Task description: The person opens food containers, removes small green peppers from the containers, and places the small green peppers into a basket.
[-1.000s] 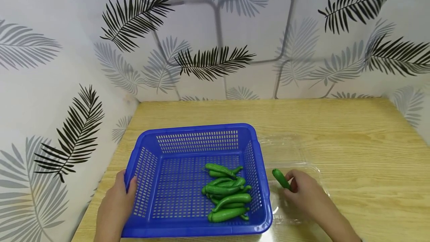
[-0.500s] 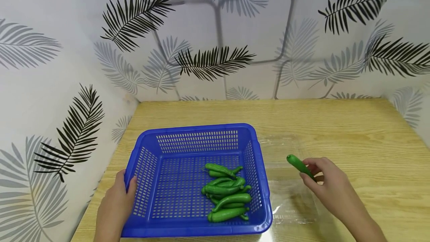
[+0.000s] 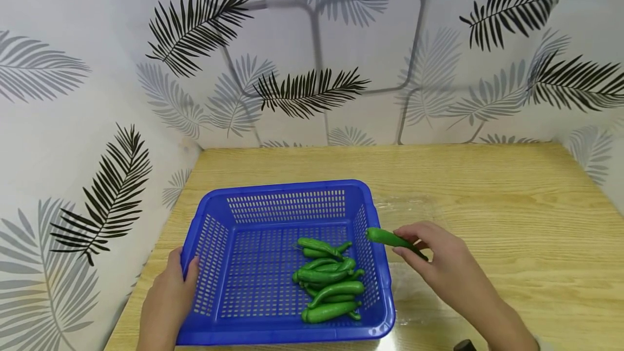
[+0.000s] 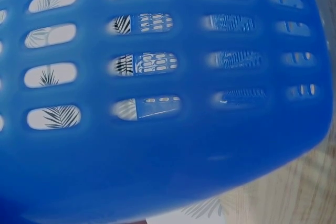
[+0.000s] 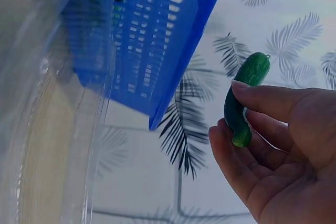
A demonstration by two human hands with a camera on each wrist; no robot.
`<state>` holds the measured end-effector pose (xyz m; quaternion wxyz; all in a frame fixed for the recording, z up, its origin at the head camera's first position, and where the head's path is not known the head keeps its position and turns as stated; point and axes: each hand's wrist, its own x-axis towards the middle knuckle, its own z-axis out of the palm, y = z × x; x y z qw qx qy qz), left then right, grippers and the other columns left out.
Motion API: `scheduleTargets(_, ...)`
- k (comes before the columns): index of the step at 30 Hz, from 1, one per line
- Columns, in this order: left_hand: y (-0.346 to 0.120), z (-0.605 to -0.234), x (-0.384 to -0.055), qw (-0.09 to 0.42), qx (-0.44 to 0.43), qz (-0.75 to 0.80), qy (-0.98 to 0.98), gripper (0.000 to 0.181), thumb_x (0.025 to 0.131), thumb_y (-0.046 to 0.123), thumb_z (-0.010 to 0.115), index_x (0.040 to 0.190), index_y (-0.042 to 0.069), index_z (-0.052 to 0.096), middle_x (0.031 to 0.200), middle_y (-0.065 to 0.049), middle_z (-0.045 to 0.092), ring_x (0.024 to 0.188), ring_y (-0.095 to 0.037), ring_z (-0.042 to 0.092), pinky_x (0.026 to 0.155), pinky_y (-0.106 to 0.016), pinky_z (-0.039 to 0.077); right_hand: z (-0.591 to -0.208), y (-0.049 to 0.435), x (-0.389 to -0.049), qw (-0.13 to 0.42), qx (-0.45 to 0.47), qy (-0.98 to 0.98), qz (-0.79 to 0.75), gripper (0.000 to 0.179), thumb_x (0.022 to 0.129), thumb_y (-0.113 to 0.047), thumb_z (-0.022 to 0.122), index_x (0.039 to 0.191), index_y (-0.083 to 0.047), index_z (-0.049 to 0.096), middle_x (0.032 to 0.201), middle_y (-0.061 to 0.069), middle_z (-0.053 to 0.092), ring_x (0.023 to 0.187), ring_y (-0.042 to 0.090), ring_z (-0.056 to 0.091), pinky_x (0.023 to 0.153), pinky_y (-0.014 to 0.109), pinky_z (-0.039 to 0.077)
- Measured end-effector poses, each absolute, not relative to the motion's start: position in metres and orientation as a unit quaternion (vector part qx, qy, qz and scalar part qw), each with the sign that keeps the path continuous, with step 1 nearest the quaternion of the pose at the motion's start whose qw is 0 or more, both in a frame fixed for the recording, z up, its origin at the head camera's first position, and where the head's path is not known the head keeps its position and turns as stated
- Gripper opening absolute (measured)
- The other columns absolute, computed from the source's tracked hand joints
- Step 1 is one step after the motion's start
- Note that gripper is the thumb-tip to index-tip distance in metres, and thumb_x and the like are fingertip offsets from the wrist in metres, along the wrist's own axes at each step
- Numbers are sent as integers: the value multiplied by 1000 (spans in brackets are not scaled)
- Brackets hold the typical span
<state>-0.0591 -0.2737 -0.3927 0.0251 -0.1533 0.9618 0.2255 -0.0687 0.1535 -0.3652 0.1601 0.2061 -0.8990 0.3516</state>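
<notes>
In the head view my left hand (image 3: 168, 299) grips the left rim of a blue plastic basket (image 3: 283, 336), thumb over the edge. My right hand (image 3: 443, 256) pinches a small green cucumber (image 3: 385, 236) between thumb and fingers, its far end overlapping the basket's right rim. The right wrist view shows this cucumber (image 5: 256, 69) with a small loop at its tip and a curved lower end. Several similar green cucumbers (image 3: 333, 312) lie piled in the right part of the basket. Perforated basket wall (image 4: 131, 166) fills the left wrist view, where my left hand is out of sight.
A clear plastic container (image 3: 409, 307) lies on the wooden table (image 3: 526, 221) right of the basket, partly beneath my right hand. Its transparent edge (image 5: 86, 145) shows close in the right wrist view. A leaf-patterned wall (image 3: 341, 118) stands behind the table.
My right hand first lifts the cucumber rightward from over the clear container, then swings it left to the basket's right rim. My left hand and the basket stay put.
</notes>
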Motion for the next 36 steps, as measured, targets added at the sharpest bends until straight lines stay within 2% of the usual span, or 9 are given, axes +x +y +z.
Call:
scheduleTargets(11, -273, -393, -60, 29, -157, 222, 962, 61, 99, 44, 29, 138, -3, 28, 105, -31, 58, 88, -45, 60, 65, -54, 43, -372, 107, -77, 157, 308, -881, 321, 23, 77, -10, 76, 97, -14, 67, 92, -10, 61, 80, 2, 56, 69, 20, 49)
scheduleTargets(17, -273, -394, -61, 26, -159, 219, 962, 60, 99, 43, 29, 138, -3, 28, 106, -32, 57, 90, -45, 59, 67, -55, 43, -377, 85, -77, 123, 339, -888, 284, 20, 79, -17, 75, 98, -14, 67, 91, -9, 60, 84, 5, 57, 73, 23, 49)
scheduleTargets(26, -274, -394, -59, 23, -152, 221, 963, 59, 99, 43, 30, 137, -2, 29, 100, -29, 59, 84, -42, 61, 64, -54, 43, -387, 67, -78, 89, 351, -904, 227, 19, 80, -23, 74, 97, -17, 68, 91, -9, 62, 85, 8, 60, 71, 26, 50)
scheduleTargets(36, -275, -395, -61, 27, -152, 221, 963, 61, 99, 45, 28, 137, -3, 28, 102, -30, 59, 85, -43, 61, 64, -54, 43, -394, 61, -82, 58, 351, -915, 191, 18, 79, -22, 75, 94, -15, 69, 89, -8, 63, 82, 11, 62, 70, 31, 50)
